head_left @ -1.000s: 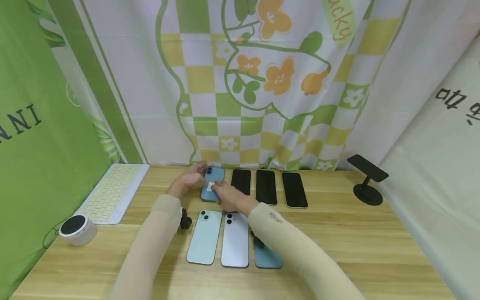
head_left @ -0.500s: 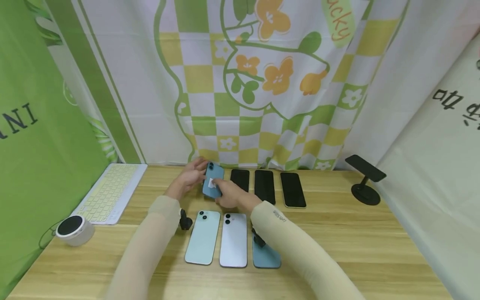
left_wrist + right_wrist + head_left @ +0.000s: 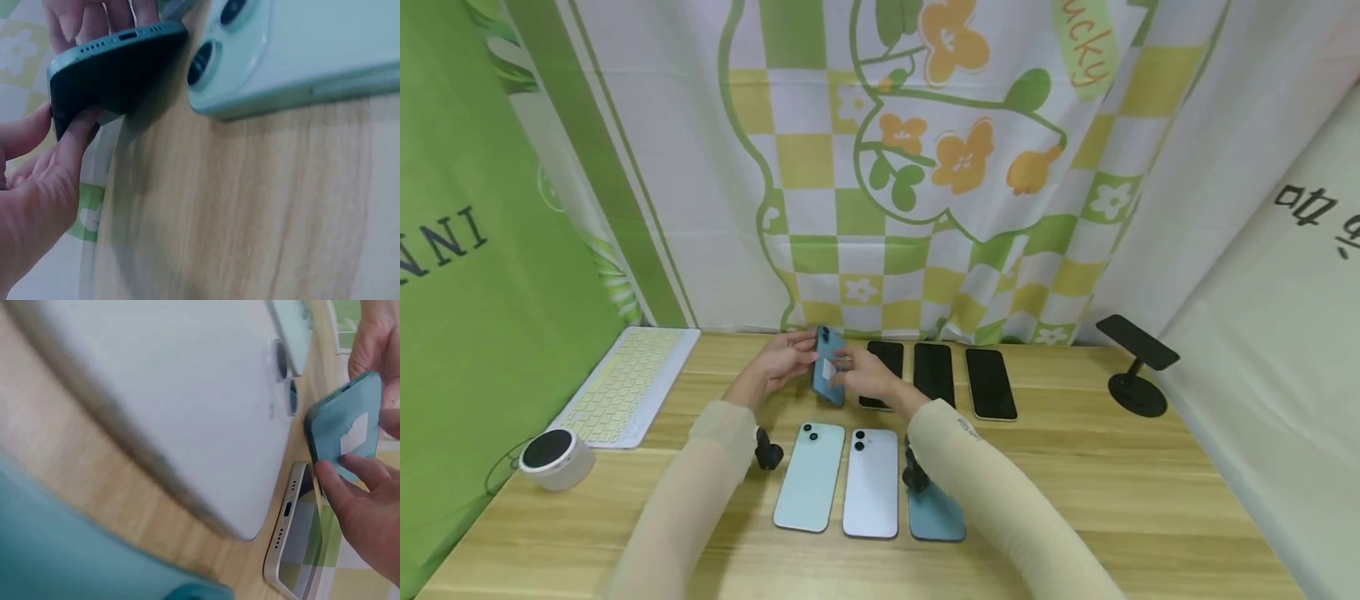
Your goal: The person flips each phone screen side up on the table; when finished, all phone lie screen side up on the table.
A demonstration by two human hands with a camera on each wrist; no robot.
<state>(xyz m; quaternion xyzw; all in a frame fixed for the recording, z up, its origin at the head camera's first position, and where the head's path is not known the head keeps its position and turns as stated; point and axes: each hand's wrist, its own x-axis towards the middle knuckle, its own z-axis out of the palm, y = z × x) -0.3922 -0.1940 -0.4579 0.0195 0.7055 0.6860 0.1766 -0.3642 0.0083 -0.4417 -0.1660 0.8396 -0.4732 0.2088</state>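
A blue phone (image 3: 829, 379) with a white sticker on its back is tilted up on its side at the back of the table. My left hand (image 3: 778, 362) grips its left edge, thumb and fingers on either side of it; the left wrist view shows the dark screen (image 3: 119, 78) and the charging port end. With extended fingers, my right hand (image 3: 871, 375) touches the phone's back and right edge, near the sticker (image 3: 354, 434). Closer to me, a mint phone (image 3: 809, 477), a lavender phone (image 3: 871, 483) and a teal phone (image 3: 936, 512) lie back up.
Right of the blue phone, three phones lie screen up: one (image 3: 886, 358) partly behind my right hand, one (image 3: 934, 371) and another (image 3: 990, 383). A keyboard (image 3: 628, 387) and round speaker (image 3: 557, 458) stand left; a black stand (image 3: 1138, 367) stands right. A patterned curtain (image 3: 865, 250) hangs behind.
The blue phone went from lying flat to being lifted and turned up on its side. My left hand has taken its left edge; my right fingers have loosened.
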